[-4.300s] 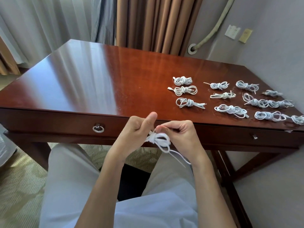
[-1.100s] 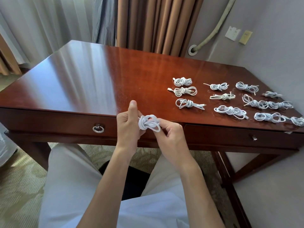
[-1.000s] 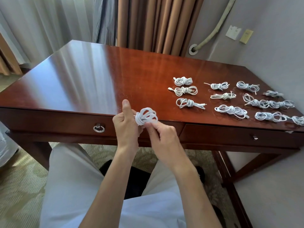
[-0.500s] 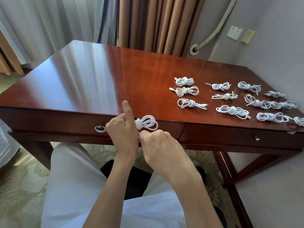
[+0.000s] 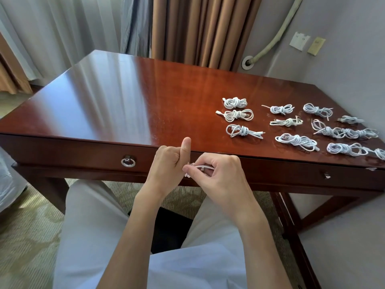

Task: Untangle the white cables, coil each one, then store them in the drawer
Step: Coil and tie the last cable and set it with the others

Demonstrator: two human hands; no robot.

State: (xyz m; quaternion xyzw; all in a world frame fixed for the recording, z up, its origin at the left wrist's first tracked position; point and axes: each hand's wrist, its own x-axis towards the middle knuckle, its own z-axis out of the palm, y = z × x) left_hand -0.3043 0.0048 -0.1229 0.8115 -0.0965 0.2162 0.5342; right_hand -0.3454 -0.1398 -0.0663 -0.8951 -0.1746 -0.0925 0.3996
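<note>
Hotel-like room: desk [image 5: 125, 97], curtains [image 5: 200, 30].

A white cable [image 5: 203, 168] is held between the two hands in front of the desk edge; only a short piece of it shows, the rest is hidden by the fingers. On the right part of the desk top lie the coiled white cables [image 5: 295, 124], each one a small knotted bundle, set in loose rows near each other. The left drawer [image 5: 83, 152] is closed, with a ring handle [image 5: 128, 162].
</note>
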